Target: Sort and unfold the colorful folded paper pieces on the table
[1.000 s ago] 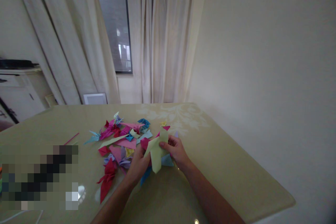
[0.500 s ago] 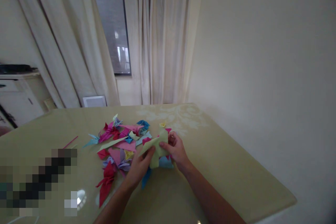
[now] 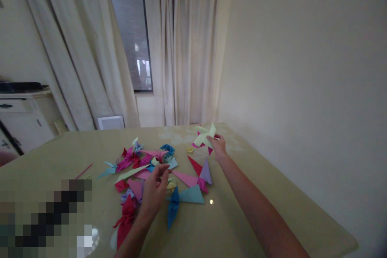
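Towards the far right of the table, my right hand [image 3: 218, 146] pinches a pale green paper pinwheel [image 3: 204, 136] between thumb and fingers. Pink points stick out from behind the green blades. My left hand [image 3: 157, 183] hovers over the folded paper pile, fingers loosely bent and apart from the thumb, holding nothing I can see. Between the hands lies a four-pointed paper piece [image 3: 200, 176] in red, purple and pink. In front of it are a light blue folded paper [image 3: 192, 194] and a blue folded paper [image 3: 173, 208].
Around my left hand spread several folded papers, among them a red one [image 3: 127, 209] and a pink one [image 3: 155, 153]. A small yellow piece [image 3: 189, 150] sits near the pinwheel. A thin pink stick [image 3: 84, 171] lies on the table [image 3: 256, 193] at left. A wall [image 3: 302, 88] borders the right side.
My right hand has carried the green pinwheel away and to the right. My left hand has let go of it and moved slightly left, uncovering the multicoloured paper piece.
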### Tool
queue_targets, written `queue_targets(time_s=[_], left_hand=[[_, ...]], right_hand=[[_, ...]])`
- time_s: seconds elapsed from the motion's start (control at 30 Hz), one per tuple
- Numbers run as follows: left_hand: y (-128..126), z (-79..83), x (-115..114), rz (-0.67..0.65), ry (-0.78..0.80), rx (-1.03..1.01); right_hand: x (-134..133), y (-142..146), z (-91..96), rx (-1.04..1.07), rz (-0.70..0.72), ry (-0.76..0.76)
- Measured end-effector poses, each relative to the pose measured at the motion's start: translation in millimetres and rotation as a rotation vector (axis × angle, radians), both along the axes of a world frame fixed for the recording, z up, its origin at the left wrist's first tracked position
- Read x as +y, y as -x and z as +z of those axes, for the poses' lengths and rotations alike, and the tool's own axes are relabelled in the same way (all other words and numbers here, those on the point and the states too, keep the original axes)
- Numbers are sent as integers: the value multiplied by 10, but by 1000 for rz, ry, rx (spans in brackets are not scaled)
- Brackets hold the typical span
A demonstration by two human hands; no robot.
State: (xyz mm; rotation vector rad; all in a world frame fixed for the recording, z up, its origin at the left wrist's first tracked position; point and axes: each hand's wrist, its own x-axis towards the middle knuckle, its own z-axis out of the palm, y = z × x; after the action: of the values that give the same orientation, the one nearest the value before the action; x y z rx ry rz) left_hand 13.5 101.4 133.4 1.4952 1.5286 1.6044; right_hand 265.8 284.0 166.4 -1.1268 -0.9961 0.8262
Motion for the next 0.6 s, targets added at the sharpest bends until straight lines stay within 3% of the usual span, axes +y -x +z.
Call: queue_targets(time_s=[0.13,0.23,0.33,0.4,0.5,0.6], left_hand=[[-111,-11,-93,-54,-78,289],[-224,-9,-197,-178,-200,632],[-327,-80,-255,-312,-212,939],[-370,-160,-251,-325,-149,1043],[-378,-253,-209,-305,-29,1131],[-327,-254,-170,-311,0,1108]], right_hand=[[358,58,11,-200,-132,139],[389,34,-49,-357,-215,196],[191,-60,-217,-519,-255,163],[-35,-139,-380,-619,-233,128],[-397,-222,-602,-732,-167,160],[-678,-199,-691,-836,-63,231]])
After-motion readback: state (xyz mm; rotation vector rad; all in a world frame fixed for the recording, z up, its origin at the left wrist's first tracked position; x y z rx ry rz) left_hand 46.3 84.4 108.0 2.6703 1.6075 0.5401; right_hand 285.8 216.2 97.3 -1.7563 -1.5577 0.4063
